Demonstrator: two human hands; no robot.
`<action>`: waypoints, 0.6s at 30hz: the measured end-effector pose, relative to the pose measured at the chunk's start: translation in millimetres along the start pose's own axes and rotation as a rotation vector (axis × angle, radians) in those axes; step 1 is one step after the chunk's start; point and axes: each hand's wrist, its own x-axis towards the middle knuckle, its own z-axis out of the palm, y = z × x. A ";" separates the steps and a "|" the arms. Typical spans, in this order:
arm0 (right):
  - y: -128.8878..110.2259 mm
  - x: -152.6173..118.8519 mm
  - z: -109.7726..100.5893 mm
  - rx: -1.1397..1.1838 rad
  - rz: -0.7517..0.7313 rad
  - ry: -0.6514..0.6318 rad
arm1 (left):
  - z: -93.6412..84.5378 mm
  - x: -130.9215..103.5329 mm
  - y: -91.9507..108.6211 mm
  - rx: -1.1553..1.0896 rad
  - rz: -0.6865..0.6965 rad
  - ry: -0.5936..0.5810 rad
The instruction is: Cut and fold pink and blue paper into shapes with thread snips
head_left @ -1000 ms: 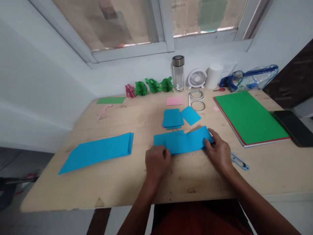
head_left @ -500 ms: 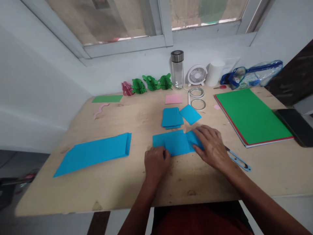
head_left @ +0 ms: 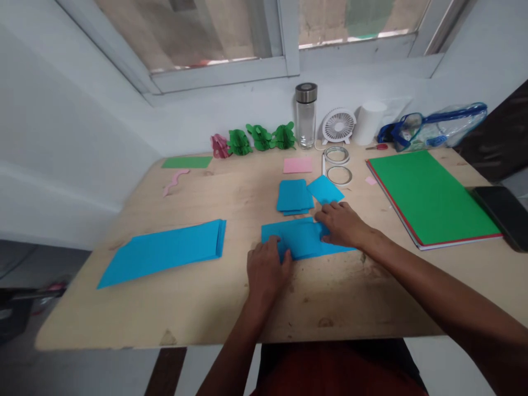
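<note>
A blue paper strip (head_left: 307,237) lies crosswise in front of me, with a square outline showing in its middle. My left hand (head_left: 268,267) holds its lower left part, thumb and fingers bent onto the paper. Bent over the upper right part of the strip are the fingers of my right hand (head_left: 340,224), pressed on the paper; they hide some of it. Just beyond lies a small stack of blue paper squares (head_left: 293,195), and a single blue square (head_left: 325,190) sits beside it, close to my right fingertips.
Long blue sheets (head_left: 160,250) lie at left. A green-topped paper stack (head_left: 433,198) and black phone (head_left: 501,214) lie at right. Along the back stand green paper shapes (head_left: 260,137), a glass bottle (head_left: 306,118), a fan (head_left: 339,126) and tape rolls (head_left: 339,176).
My right hand has shifted left and up along the strip, and the strip's right end now shows flat. The left fingers have spread onto the paper. The light-blue cutter is now hidden under my right arm.
</note>
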 end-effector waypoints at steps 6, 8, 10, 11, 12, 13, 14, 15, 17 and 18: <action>0.3 9.6 -7.1 -0.010 -0.020 -0.036 | -11.9 12.1 8.6 -0.060 0.153 0.153; -0.6 9.6 -7.2 -0.013 -0.017 -0.035 | -17.2 18.2 18.0 -0.008 0.263 0.216; -1.5 9.1 -6.3 -0.017 -0.010 -0.028 | -18.8 21.9 28.3 0.048 0.371 0.281; -1.8 8.9 -5.5 -0.018 -0.006 -0.022 | -17.7 22.1 32.8 0.070 0.427 0.303; -2.0 8.7 -4.6 -0.018 -0.003 -0.015 | -15.3 21.2 36.5 0.087 0.486 0.309; -1.9 8.5 -3.7 -0.016 -0.001 -0.008 | -11.9 19.1 39.1 0.100 0.551 0.295; -1.5 8.3 -2.7 -0.014 -0.001 0.000 | -7.6 16.0 40.5 0.112 0.616 0.261; -1.0 7.9 -1.7 -0.011 0.000 0.008 | -3.0 12.1 41.0 0.123 0.672 0.212; 0.1 6.3 0.4 -0.004 0.002 0.026 | 5.9 3.0 39.9 0.144 0.712 0.113; 0.5 4.6 1.7 -0.001 0.004 0.032 | 9.4 -1.5 38.8 0.152 0.696 0.079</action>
